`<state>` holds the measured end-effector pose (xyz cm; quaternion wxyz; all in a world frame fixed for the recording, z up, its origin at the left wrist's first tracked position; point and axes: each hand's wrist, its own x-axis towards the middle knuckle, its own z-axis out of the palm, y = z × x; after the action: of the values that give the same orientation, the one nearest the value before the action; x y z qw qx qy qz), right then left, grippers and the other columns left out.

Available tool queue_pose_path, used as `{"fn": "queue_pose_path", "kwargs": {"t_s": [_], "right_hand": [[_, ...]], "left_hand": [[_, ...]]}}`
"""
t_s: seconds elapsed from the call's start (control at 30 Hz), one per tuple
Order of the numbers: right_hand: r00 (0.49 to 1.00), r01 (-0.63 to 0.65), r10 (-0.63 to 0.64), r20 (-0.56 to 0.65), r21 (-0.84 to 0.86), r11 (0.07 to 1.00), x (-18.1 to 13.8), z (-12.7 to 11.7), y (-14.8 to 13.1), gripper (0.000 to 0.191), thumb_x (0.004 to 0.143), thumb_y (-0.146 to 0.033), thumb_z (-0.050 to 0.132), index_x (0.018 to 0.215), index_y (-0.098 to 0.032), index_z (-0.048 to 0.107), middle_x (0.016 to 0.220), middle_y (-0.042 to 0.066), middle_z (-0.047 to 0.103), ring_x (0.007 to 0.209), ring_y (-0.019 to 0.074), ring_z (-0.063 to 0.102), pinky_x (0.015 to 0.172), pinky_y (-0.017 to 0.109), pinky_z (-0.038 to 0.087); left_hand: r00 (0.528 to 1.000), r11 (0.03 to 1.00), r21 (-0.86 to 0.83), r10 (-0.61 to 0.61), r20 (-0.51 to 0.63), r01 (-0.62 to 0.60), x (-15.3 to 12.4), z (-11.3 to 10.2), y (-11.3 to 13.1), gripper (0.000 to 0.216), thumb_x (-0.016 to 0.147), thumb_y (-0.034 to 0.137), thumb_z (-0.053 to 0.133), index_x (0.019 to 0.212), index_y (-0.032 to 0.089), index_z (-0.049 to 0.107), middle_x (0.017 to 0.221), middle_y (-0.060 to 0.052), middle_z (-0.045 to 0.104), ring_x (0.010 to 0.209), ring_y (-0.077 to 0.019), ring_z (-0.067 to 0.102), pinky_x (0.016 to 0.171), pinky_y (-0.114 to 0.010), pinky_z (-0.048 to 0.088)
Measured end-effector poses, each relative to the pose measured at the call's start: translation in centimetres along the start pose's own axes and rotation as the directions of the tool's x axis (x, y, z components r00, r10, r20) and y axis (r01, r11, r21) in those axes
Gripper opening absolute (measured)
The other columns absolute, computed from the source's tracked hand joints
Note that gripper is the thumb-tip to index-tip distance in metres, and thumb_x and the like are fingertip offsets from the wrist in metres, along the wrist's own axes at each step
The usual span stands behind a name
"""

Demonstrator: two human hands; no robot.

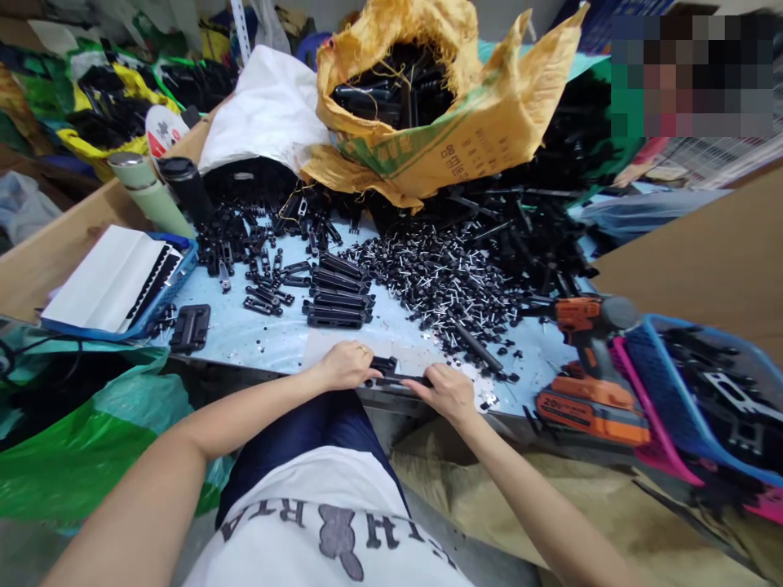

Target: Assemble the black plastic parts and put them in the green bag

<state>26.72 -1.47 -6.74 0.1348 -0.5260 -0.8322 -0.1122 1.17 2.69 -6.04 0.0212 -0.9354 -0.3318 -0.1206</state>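
My left hand (pixel 346 365) and my right hand (pixel 451 393) are at the table's front edge, each closed on one end of a slim black bar-shaped part (pixel 396 381). The fingers hide both ends. Just behind it, another short black piece (pixel 384 364) shows beside my left hand; I cannot tell if it is joined to the bar. Beyond my hands lies a row of long black slotted parts (pixel 339 297), stacked side by side. A large heap of small black-headed screws (pixel 440 273) spreads to the right, with a black rod (pixel 477 346) at its near edge.
An orange cordless drill (pixel 593 375) stands at the right, beside a blue basket (pixel 657 359) of black parts. A torn yellow sack (pixel 477 155) is at the back. On the left are a blue tray (pixel 192 261), a green flask (pixel 156 200) and a black hinge-like piece (pixel 190 328).
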Motion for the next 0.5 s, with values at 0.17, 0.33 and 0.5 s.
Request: {"fn": "queue_pose_path", "kwargs": {"t_s": [0.17,0.33,0.5], "right_hand": [[0.959,0.273,-0.282,-0.033,0.386,0.881,2.4,-6.1,-1.8,0.06,0.089,-0.061,0.026,0.056,-0.019,0.051,0.051,0.003,0.049,0.048,0.0126,0.043,0.05,0.026,0.027],[0.913,0.278,-0.399,-0.09,0.852,0.444,3.1,-9.5,-5.7,0.061,0.092,-0.057,0.01,0.055,-0.021,0.043,0.046,0.001,0.042,0.046,0.0134,0.042,0.048,0.027,0.031],[0.996,0.071,0.016,-0.088,0.889,0.452,2.8,-4.7,-12.3,0.06,0.091,-0.046,-0.002,0.08,-0.021,0.051,0.069,0.009,0.055,0.065,0.0199,0.055,0.059,0.033,0.044]], "left_hand": [[0.971,0.982,-0.191,-0.047,-0.233,0.002,-2.6,-4.5,1.6,0.051,0.094,0.046,0.029,0.063,0.015,0.055,0.057,-0.006,0.056,0.055,-0.0155,0.055,0.051,-0.027,0.038],[0.951,0.778,-0.613,-0.071,-0.301,-0.136,-4.8,-9.3,4.2,0.055,0.096,0.041,0.016,0.06,0.018,0.05,0.05,-0.003,0.051,0.048,-0.0116,0.049,0.05,-0.025,0.037],[0.838,0.668,-0.732,-0.32,-0.441,-0.13,-4.3,-7.9,7.7,0.068,0.093,0.048,0.002,0.066,0.018,0.057,0.054,-0.007,0.057,0.054,-0.0142,0.055,0.055,-0.028,0.044]]}}
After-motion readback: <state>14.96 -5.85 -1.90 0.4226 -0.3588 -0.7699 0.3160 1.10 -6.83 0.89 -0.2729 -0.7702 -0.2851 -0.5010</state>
